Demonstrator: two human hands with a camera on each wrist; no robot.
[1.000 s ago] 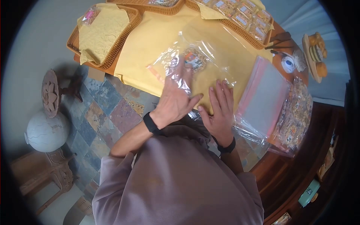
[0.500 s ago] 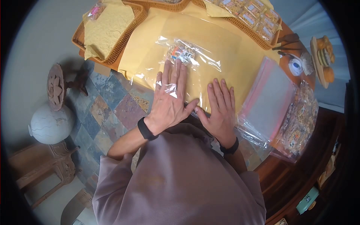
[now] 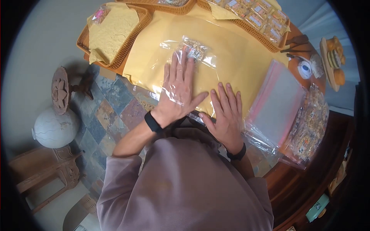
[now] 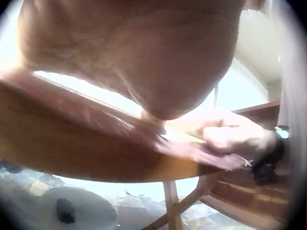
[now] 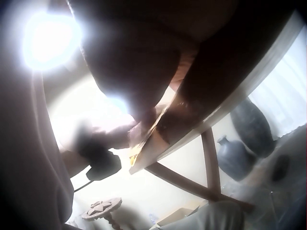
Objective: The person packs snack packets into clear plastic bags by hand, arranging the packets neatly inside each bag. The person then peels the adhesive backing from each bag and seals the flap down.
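In the head view a clear plastic bag [image 3: 210, 63] lies on the yellow cloth [image 3: 235, 42], with a packet of noodle-like food [image 3: 197, 49] at its far part. My left hand [image 3: 178, 88] rests flat on the bag, fingers straight and fingertips at the packet's near edge. To its right my right hand [image 3: 226, 113] lies with straight, slightly spread fingers near the table's edge. Both wrist views show mostly palm close up, the left hand [image 4: 139, 52] and the right hand [image 5: 134, 57] at the table's edge; their fingertips are hidden there.
Right of the hands lies a stack of clear bags with pink edges [image 3: 274, 104], beside a bag of food packets [image 3: 308, 127]. Wicker baskets [image 3: 125, 48] line the far edge, one holding several packets [image 3: 260, 17]. White tape roll [image 3: 305, 69] and dark utensils [image 3: 296, 44] sit at the right.
The left hand first moved back from the packet with fingers flattening, then slid slightly forward and right. The packet shifted left, then back right. The right hand has stayed nearly still.
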